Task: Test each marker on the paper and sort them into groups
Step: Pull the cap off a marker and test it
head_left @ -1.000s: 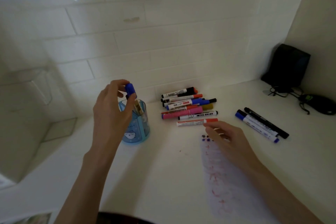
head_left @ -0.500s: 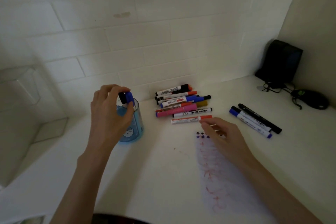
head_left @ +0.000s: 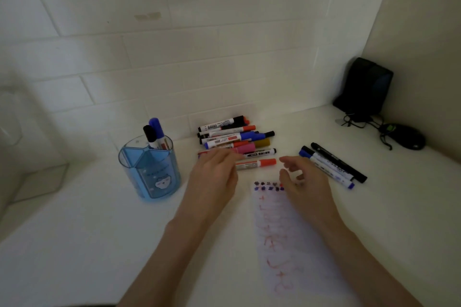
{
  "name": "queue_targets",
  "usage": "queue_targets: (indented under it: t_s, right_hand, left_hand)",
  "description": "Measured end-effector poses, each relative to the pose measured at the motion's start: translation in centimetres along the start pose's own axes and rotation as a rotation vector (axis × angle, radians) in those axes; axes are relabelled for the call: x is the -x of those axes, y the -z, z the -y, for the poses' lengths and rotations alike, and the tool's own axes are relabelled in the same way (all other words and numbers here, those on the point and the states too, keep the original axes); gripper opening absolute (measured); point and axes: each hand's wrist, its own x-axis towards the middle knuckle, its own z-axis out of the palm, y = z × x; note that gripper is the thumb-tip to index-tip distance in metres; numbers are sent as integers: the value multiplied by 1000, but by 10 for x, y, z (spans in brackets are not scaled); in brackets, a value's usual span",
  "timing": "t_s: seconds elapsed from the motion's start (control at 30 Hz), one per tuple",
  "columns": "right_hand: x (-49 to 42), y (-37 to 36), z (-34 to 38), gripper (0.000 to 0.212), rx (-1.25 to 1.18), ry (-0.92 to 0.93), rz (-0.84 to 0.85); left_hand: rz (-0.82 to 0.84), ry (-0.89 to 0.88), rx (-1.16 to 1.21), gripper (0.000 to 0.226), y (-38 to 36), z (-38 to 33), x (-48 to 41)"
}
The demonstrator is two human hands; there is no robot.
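The left hand (head_left: 214, 177) lies with straight, blurred fingers on the left end of the marker pile (head_left: 234, 138) at the middle of the tabletop's (head_left: 87, 232) back edge, touching the nearest red-capped marker (head_left: 257, 164). The right hand (head_left: 305, 183), loosely curled and holding nothing, hovers over the far end of the scribbled paper (head_left: 282, 239), which reaches toward the front edge. Toward the left edge a blue pen holder (head_left: 152, 172) holds two upright markers (head_left: 156, 133). Three markers (head_left: 334, 166) lie together toward the right edge.

Dim, soft light; glare on upper-left tile; hands motion-blurred; edges warped
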Motion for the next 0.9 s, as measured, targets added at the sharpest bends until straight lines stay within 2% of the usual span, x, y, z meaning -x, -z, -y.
queue_targets:
  t_s: [0.13, 0.3, 0.47, 0.57, 0.7, 0.77, 0.8, 0.83, 0.9]
  right_hand:
    - [-1, 3, -1, 30, 7, -8, -21]
    - [-1, 1, -2, 31, 77, 42, 11]
    - [0, 0, 2, 44, 293, 276, 27]
    - [-3, -2, 6, 49, 389, 451, -17]
    - [-6, -4, 9, 25, 428, 560, -83]
    - [-6, -1, 10, 11, 347, 468, -74]
    - [-6, 1, 12, 6, 229, 353, -45]
    - [-6, 4, 14, 7, 52, 195, -4]
    - [-5, 9, 19, 5, -369, -89, 76]
  left_hand:
    - [170, 32, -148, 40, -35, 6, -10]
    - [178, 69, -113, 29, -44, 12, -11]
    - [110, 106, 108, 25, -38, 6, -9]
    - [138, 113, 292, 22, -34, -2, -7]
    - [232, 192, 606, 25, -34, -8, -9]
    - [238, 412, 842, 43, -27, -9, -19]
    - [232, 487, 917, 54, -23, -7, -22]
    - [222, 453, 905, 58, -20, -5, -21]
    - [260, 234, 735, 42, -18, -8, -8]
